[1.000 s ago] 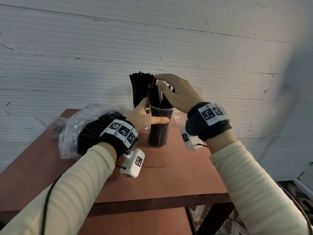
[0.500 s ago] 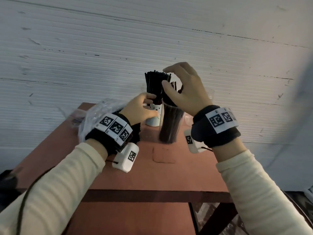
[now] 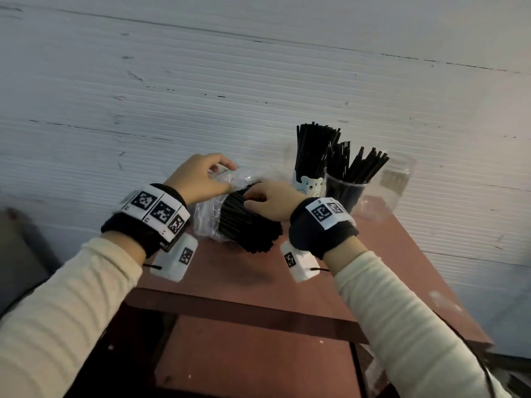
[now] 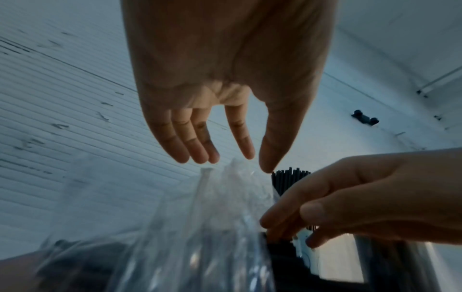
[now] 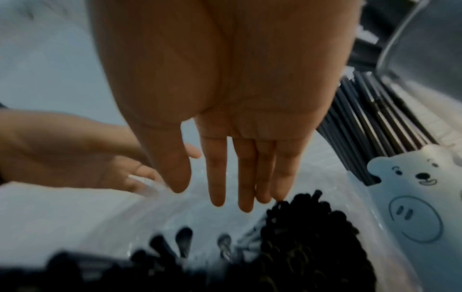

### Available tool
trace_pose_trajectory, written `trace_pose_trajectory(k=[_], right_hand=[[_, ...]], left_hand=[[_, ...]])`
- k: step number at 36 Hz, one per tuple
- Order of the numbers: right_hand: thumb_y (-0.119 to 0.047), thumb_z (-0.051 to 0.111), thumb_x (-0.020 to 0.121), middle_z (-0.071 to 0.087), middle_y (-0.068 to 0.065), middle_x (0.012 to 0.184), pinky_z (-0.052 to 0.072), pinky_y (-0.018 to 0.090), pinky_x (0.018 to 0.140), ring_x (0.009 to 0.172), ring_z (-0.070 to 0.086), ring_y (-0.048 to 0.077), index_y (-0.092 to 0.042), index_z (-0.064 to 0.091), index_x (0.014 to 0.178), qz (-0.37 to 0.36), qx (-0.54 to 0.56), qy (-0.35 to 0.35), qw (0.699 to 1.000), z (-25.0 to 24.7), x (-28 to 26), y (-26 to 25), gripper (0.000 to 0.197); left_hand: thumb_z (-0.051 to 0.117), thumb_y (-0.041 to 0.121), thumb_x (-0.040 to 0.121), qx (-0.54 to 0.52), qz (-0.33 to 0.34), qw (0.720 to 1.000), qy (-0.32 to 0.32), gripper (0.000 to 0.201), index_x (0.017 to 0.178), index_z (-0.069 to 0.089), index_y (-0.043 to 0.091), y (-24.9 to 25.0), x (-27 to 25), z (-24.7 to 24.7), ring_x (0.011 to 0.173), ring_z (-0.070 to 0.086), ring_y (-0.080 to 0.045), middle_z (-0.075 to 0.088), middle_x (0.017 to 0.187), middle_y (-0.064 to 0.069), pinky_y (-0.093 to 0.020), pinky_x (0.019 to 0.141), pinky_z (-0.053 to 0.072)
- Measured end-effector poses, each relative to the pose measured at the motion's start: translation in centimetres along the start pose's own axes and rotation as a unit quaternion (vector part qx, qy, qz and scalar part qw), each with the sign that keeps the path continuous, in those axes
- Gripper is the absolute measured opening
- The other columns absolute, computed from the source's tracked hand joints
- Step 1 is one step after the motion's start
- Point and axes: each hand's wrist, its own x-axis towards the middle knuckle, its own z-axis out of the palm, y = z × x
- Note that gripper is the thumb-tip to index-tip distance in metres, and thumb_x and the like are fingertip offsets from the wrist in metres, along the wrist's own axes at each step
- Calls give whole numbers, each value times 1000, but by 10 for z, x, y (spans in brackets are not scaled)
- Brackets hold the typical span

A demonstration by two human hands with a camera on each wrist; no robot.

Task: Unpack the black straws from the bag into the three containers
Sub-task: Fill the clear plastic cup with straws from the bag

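A clear plastic bag [image 3: 209, 214] of black straws [image 3: 247, 225] lies on the red table [image 3: 287, 277], its open end facing me. My left hand [image 3: 201, 179] reaches over the bag's crumpled top; in the left wrist view its fingers [image 4: 195, 150] are nearly straight, just at the plastic [image 4: 200, 237]. My right hand [image 3: 267, 196] rests on the straw bundle, its fingers [image 5: 245, 197] straight at the straw ends [image 5: 300, 237]. A bear cup [image 3: 309, 185] and a clear cup [image 3: 344, 193] stand full of straws. A glass jar [image 3: 396, 179] shows no straws inside.
The three containers stand at the table's back right, close to the ribbed white wall [image 3: 258, 81]. The table's front edge and a lower red shelf [image 3: 258, 354] are below my wrists. Bare tabletop lies between the bag and me.
Both hands left the clear cup and its straws and moved left to the bag. The view swung left, so the containers now sit to the right.
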Motion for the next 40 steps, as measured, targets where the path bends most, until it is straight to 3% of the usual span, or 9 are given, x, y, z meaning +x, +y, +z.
trace_pose_trajectory(k=[4, 7, 10, 13, 20, 26, 32, 35, 40], right_hand=[[-33, 52, 96, 60, 11, 123, 43, 37, 98, 113, 55, 28, -12, 61, 125, 5, -42, -15, 999, 7, 11, -4, 37], [-41, 52, 95, 54, 13, 132, 40, 35, 100, 120, 50, 29, -16, 54, 134, 19, -77, -39, 996, 13, 17, -6, 46], [-41, 53, 95, 57, 11, 130, 38, 32, 96, 119, 52, 28, -13, 55, 133, 13, -106, -42, 993, 16, 21, -7, 47], [-36, 54, 96, 55, 8, 135, 35, 29, 99, 125, 49, 25, -15, 49, 138, 8, -109, -47, 993, 16, 22, -10, 48], [-18, 53, 96, 52, 6, 139, 32, 29, 100, 127, 46, 25, -23, 41, 143, -34, -102, -71, 992, 13, 20, -14, 49], [-15, 54, 93, 60, 5, 127, 37, 32, 100, 117, 53, 25, -22, 56, 130, -24, -82, -80, 993, 15, 23, -17, 38], [-9, 57, 87, 62, 4, 112, 41, 29, 84, 106, 57, 24, -21, 61, 116, 11, -32, -83, 996, 19, 24, -10, 32], [-9, 61, 82, 62, 1, 109, 46, 30, 87, 106, 58, 22, -25, 64, 110, 13, -15, -61, 998, 20, 23, -5, 33], [-6, 60, 81, 61, -1, 121, 46, 27, 90, 107, 56, 16, -31, 68, 112, 10, 3, -30, 999, 10, 20, 0, 41]], left_hand=[[69, 8, 84, 9, -16, 998, -56, 46, 125, 61, 26, -7, -3, 4, 118, 48, -14, 53, 125, -1, -29, 92, 40], [69, 7, 82, 10, -23, 998, -64, 47, 122, 61, 30, -8, -4, 6, 126, 51, -21, 57, 133, -3, -37, 101, 44], [68, 4, 79, 3, -24, 999, -42, 48, 116, 62, 34, -8, -4, 5, 110, 59, -23, 62, 118, -5, -39, 90, 50], [68, 5, 80, 6, -23, 1000, -11, 45, 117, 62, 31, -8, 0, 4, 96, 58, -19, 59, 105, -4, -26, 75, 43], [68, 3, 80, -7, -15, 1000, 15, 45, 114, 64, 33, -5, 6, 4, 84, 56, -11, 56, 103, 0, -16, 61, 42], [69, 2, 78, 4, -9, 1000, 6, 43, 107, 68, 35, -8, 6, 5, 102, 60, -19, 63, 111, -6, -17, 68, 45], [69, 3, 79, -2, -14, 1000, 2, 42, 105, 68, 36, -11, 5, 5, 103, 60, -19, 63, 113, -7, -15, 67, 44], [69, 3, 80, -2, -12, 1000, -1, 41, 107, 67, 35, -13, 4, 6, 103, 60, -19, 62, 112, -6, -14, 66, 44], [71, 13, 82, -23, -9, 1000, -8, 31, 106, 67, 33, -14, 2, 8, 108, 59, -16, 63, 111, 3, -33, 93, 50]])
